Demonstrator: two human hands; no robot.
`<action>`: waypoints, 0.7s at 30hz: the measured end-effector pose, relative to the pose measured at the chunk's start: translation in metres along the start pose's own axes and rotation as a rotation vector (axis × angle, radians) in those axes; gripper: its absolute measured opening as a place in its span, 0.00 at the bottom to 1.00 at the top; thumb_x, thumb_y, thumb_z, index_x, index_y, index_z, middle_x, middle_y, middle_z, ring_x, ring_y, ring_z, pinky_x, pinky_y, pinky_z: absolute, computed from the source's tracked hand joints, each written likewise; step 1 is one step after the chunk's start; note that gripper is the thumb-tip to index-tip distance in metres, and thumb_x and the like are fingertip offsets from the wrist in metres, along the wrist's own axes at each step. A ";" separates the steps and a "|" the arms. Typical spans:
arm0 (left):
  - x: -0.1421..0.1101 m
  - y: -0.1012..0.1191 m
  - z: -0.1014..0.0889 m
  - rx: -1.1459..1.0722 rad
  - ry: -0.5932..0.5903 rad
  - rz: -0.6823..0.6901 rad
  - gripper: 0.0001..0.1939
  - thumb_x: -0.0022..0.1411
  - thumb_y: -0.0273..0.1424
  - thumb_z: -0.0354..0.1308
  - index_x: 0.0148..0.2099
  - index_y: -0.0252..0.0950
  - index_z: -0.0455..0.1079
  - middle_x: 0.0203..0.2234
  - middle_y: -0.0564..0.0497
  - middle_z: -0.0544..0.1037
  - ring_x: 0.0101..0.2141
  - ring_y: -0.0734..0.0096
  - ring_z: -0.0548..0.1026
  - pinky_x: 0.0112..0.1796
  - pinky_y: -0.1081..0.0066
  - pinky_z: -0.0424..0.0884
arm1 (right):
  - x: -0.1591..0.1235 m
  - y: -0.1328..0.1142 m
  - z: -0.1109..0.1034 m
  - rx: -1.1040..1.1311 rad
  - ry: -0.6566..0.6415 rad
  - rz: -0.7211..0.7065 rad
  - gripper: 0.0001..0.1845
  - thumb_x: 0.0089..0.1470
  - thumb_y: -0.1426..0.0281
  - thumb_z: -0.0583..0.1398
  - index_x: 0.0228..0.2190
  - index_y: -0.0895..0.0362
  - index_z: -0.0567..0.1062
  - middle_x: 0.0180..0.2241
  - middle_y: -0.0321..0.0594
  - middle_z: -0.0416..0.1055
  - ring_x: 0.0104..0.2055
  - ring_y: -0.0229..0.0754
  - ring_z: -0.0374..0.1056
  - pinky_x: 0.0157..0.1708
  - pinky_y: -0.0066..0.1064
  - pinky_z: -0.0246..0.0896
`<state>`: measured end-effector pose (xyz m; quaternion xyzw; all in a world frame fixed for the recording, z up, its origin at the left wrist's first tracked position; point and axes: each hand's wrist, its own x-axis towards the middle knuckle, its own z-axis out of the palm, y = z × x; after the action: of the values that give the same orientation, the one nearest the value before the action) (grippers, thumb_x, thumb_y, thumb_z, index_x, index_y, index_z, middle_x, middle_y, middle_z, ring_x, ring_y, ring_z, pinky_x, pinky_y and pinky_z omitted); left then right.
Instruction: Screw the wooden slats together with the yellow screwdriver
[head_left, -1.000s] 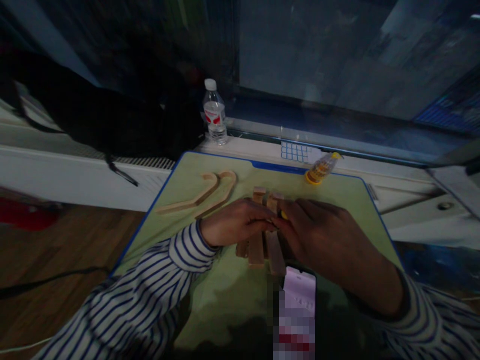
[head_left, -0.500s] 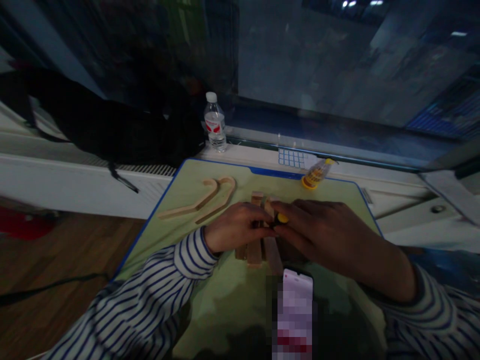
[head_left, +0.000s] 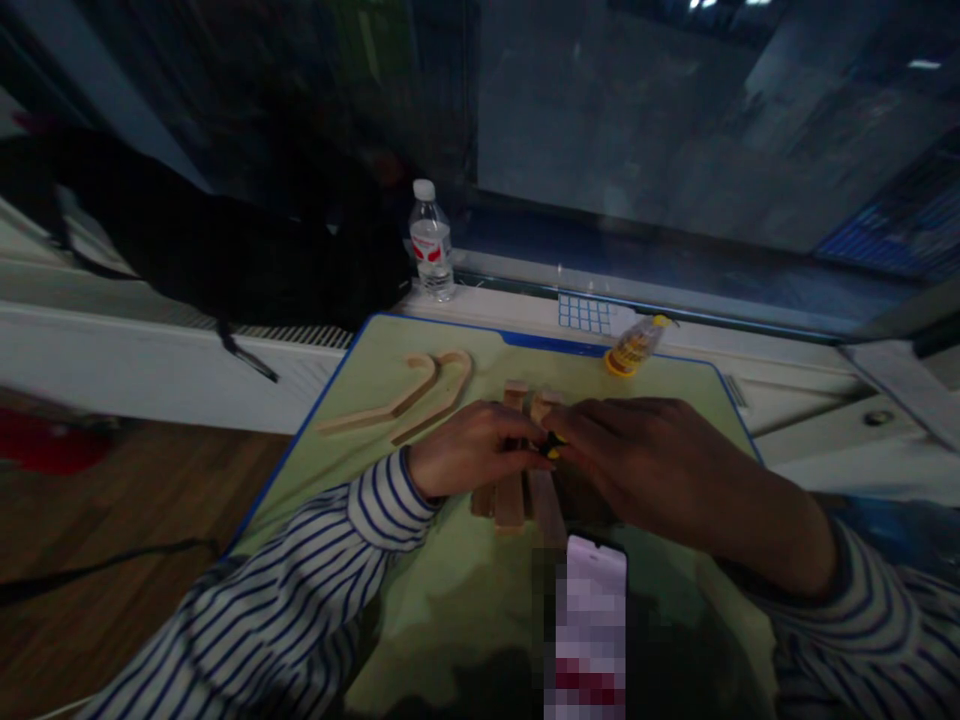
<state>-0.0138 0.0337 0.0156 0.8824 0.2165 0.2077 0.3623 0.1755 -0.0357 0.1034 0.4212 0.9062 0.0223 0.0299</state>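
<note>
Over several wooden strips (head_left: 509, 505), my left hand (head_left: 480, 448) and my right hand (head_left: 652, 455) meet at the middle of the board. Between their fingertips shows a small black-and-yellow tool (head_left: 553, 446), its kind too hidden to tell. The right fingers are closed round it from the right. Left thumb and forefinger come together at its left side; whether they grip the tool or steady the wood is unclear. Wood ends stick out beyond and in front of the hands. Two hook-shaped wooden pieces (head_left: 442, 395) lie to the left of my left hand.
The pale board (head_left: 427, 620) has a blue rim. A phone (head_left: 596, 565) lies close in front of the wood. A yellow-capped glue bottle (head_left: 634, 348) rests at the far right edge. On the sill stand a water bottle (head_left: 431, 245) and a black bag (head_left: 225, 235).
The black-and-yellow tool has turned between the fingers: its yellow part showed as a rounder spot before, and more black shows now. My right fingers shifted slightly; the wood stays in place.
</note>
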 end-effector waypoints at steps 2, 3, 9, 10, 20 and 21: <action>0.000 -0.001 0.000 -0.010 0.005 0.009 0.09 0.59 0.30 0.60 0.42 0.35 0.75 0.35 0.49 0.80 0.37 0.71 0.77 0.41 0.72 0.70 | 0.000 -0.002 0.000 0.005 -0.003 0.001 0.20 0.58 0.71 0.55 0.52 0.58 0.63 0.42 0.43 0.73 0.38 0.46 0.72 0.32 0.36 0.65; 0.000 -0.001 0.000 -0.017 0.005 0.013 0.08 0.59 0.30 0.60 0.42 0.35 0.75 0.35 0.49 0.80 0.36 0.71 0.77 0.40 0.72 0.70 | 0.000 -0.002 0.000 0.007 -0.002 0.004 0.20 0.58 0.71 0.56 0.52 0.57 0.63 0.42 0.43 0.73 0.38 0.46 0.72 0.33 0.36 0.65; 0.000 -0.004 0.000 -0.040 -0.027 -0.004 0.07 0.60 0.29 0.58 0.40 0.34 0.75 0.32 0.49 0.79 0.34 0.72 0.76 0.40 0.71 0.70 | 0.002 -0.005 0.003 0.018 0.012 -0.002 0.23 0.58 0.71 0.56 0.54 0.58 0.60 0.45 0.45 0.72 0.42 0.47 0.71 0.36 0.38 0.66; -0.001 -0.004 0.000 -0.038 -0.029 -0.012 0.07 0.61 0.29 0.58 0.40 0.33 0.75 0.32 0.49 0.79 0.34 0.72 0.76 0.40 0.71 0.70 | 0.002 -0.005 0.003 0.014 0.014 -0.004 0.22 0.58 0.71 0.56 0.54 0.58 0.61 0.45 0.46 0.72 0.41 0.47 0.71 0.36 0.38 0.66; -0.001 -0.013 0.012 -0.030 0.093 0.024 0.10 0.59 0.34 0.60 0.39 0.33 0.73 0.31 0.49 0.78 0.33 0.72 0.75 0.37 0.71 0.70 | -0.001 -0.002 0.004 -0.035 0.046 -0.008 0.22 0.58 0.73 0.55 0.54 0.60 0.62 0.45 0.48 0.73 0.39 0.46 0.72 0.33 0.37 0.66; -0.001 -0.015 0.015 -0.027 0.104 0.022 0.10 0.59 0.35 0.60 0.39 0.33 0.73 0.31 0.49 0.78 0.32 0.72 0.75 0.37 0.71 0.70 | -0.001 -0.001 0.004 -0.044 0.043 -0.003 0.22 0.58 0.73 0.55 0.54 0.60 0.62 0.45 0.48 0.73 0.39 0.46 0.72 0.33 0.37 0.66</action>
<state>-0.0105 0.0348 -0.0056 0.8678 0.2224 0.2601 0.3603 0.1756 -0.0376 0.0993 0.4183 0.9066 0.0511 0.0195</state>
